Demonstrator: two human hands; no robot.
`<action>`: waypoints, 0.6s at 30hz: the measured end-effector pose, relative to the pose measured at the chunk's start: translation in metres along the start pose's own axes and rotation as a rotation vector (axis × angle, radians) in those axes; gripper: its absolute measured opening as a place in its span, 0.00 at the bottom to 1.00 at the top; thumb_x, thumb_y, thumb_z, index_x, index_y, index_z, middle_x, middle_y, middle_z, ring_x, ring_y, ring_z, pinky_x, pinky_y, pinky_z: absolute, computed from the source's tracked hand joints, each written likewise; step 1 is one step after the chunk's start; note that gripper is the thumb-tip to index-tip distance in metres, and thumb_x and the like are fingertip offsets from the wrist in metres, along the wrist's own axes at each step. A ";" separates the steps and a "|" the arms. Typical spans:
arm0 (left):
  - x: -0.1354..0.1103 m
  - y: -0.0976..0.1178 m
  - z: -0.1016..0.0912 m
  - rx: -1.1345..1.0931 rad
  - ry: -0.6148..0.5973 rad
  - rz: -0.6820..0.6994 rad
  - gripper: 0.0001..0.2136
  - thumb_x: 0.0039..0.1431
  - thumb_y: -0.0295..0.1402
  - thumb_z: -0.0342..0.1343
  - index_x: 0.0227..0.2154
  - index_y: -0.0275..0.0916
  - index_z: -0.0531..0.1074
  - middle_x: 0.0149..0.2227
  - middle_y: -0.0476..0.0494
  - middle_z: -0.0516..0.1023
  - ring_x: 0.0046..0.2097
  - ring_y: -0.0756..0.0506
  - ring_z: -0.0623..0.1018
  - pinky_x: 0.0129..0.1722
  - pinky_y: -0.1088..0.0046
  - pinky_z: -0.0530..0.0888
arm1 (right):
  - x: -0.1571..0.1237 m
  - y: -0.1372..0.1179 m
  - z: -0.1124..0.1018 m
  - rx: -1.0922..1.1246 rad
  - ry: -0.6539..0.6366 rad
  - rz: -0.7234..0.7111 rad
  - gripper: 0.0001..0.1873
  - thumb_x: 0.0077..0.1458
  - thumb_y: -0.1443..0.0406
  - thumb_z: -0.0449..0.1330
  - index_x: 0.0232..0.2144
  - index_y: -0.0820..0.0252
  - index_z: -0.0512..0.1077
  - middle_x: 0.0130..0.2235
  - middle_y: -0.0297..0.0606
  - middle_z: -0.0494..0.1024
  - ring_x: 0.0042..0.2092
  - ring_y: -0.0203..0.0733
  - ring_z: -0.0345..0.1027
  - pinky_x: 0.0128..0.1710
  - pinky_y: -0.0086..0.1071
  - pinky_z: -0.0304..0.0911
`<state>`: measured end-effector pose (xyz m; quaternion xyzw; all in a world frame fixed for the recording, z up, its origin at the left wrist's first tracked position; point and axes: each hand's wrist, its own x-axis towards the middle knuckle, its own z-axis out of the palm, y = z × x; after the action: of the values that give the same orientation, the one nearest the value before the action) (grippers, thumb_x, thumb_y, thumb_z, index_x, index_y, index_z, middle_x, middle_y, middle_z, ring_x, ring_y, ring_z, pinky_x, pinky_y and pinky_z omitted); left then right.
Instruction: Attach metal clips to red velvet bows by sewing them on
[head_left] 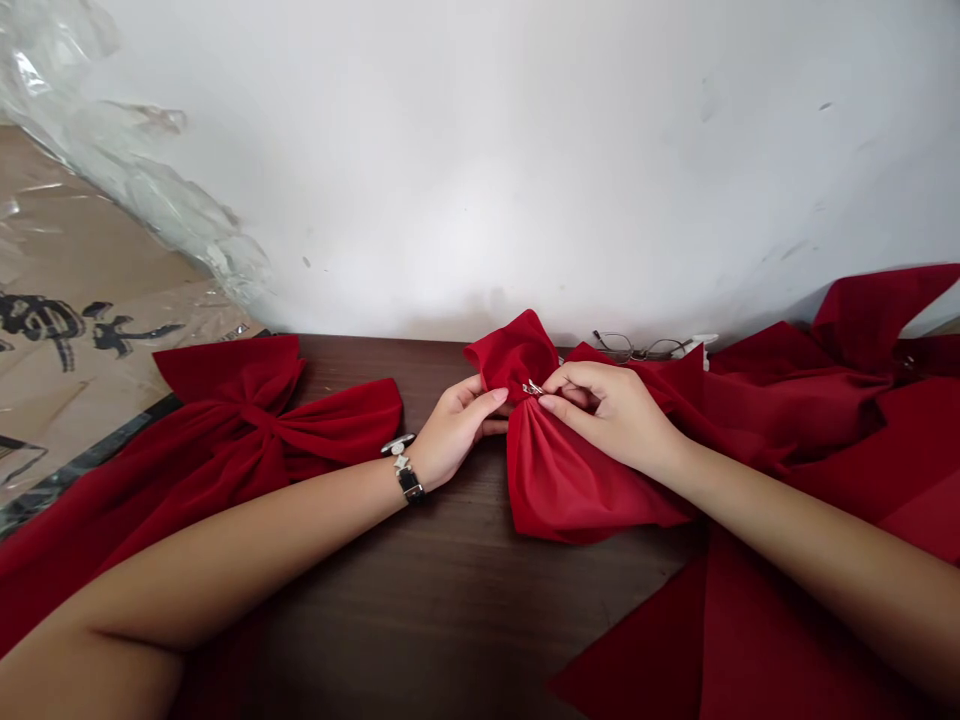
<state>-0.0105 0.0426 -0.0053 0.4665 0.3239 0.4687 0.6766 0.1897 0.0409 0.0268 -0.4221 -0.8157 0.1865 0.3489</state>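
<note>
And there it was, front and centre: a deep red fabric bow (570, 480), gathered tight at its waist, lay on the dark wood tabletop (420, 610) with its upper lobe rising toward the wall. The left hand (457, 425) came in from the side, partly closed, thumb and fingers on the bow's edge beside the gathers. On that wrist sat a silver and black bracelet watch (407, 478). Over on the other side, the right hand (611, 410) curled across the waist of the bow, closed in a tight pinch on a small silver metal clip (532, 387) pressed into the folds. The step in hand looked like fixing that clip at the gathered centre, and the work appeared to call for the folds to be held firm until the clip sat closed. Just left of the action, a second red fabric bow (225, 420) lay finished-looking on the tabletop, well clear of the hands. To the right, a heap of loose red fabric (810, 440) spread across the wood, with wire-framed eyeglasses (637, 347) beyond it against a white wall (525, 150). Further left, crumpled clear plastic sheeting (135, 160) hung over brown paper marked with black brushstrokes (75, 250)
</note>
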 end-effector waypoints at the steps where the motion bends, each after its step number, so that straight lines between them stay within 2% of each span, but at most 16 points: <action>1: 0.000 0.000 0.000 -0.006 0.005 -0.008 0.08 0.55 0.35 0.62 0.36 0.37 0.75 0.38 0.45 0.80 0.36 0.50 0.77 0.36 0.75 0.75 | 0.000 0.000 0.000 0.013 0.004 0.005 0.07 0.58 0.65 0.58 0.28 0.60 0.72 0.21 0.27 0.59 0.25 0.31 0.57 0.28 0.27 0.56; 5: -0.001 0.001 0.002 -0.030 0.010 -0.021 0.08 0.54 0.34 0.62 0.35 0.37 0.75 0.39 0.45 0.80 0.38 0.48 0.78 0.38 0.73 0.75 | -0.001 0.001 0.002 0.074 0.015 0.057 0.09 0.58 0.63 0.58 0.27 0.61 0.71 0.21 0.26 0.58 0.24 0.31 0.54 0.27 0.26 0.54; 10: -0.004 0.000 0.003 0.004 -0.028 0.009 0.12 0.53 0.33 0.64 0.41 0.40 0.75 0.45 0.46 0.79 0.43 0.47 0.78 0.40 0.72 0.76 | -0.002 0.000 0.003 0.135 -0.008 0.114 0.09 0.58 0.63 0.58 0.27 0.61 0.71 0.22 0.28 0.60 0.24 0.31 0.52 0.26 0.27 0.52; 14: -0.005 -0.001 0.003 0.021 0.003 0.028 0.12 0.49 0.32 0.67 0.37 0.39 0.76 0.40 0.47 0.81 0.40 0.48 0.78 0.39 0.72 0.76 | -0.002 -0.004 0.003 0.153 -0.035 0.119 0.09 0.57 0.62 0.58 0.27 0.61 0.71 0.22 0.28 0.60 0.25 0.32 0.53 0.26 0.28 0.53; 17: -0.004 -0.002 0.002 -0.005 0.038 0.038 0.10 0.48 0.32 0.68 0.34 0.38 0.77 0.38 0.47 0.81 0.38 0.48 0.78 0.40 0.71 0.75 | -0.003 -0.008 -0.001 0.246 0.026 0.131 0.04 0.56 0.65 0.58 0.34 0.60 0.72 0.23 0.27 0.60 0.25 0.32 0.55 0.28 0.28 0.56; 18: -0.004 -0.002 0.002 -0.012 0.047 0.041 0.10 0.47 0.32 0.69 0.34 0.37 0.77 0.38 0.47 0.82 0.38 0.48 0.78 0.41 0.70 0.75 | -0.003 -0.010 -0.005 0.300 0.067 0.133 0.06 0.56 0.67 0.57 0.37 0.60 0.71 0.23 0.27 0.61 0.26 0.32 0.57 0.28 0.28 0.57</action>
<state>-0.0093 0.0380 -0.0060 0.4579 0.3272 0.4953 0.6618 0.1888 0.0334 0.0346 -0.4242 -0.7369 0.3145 0.4221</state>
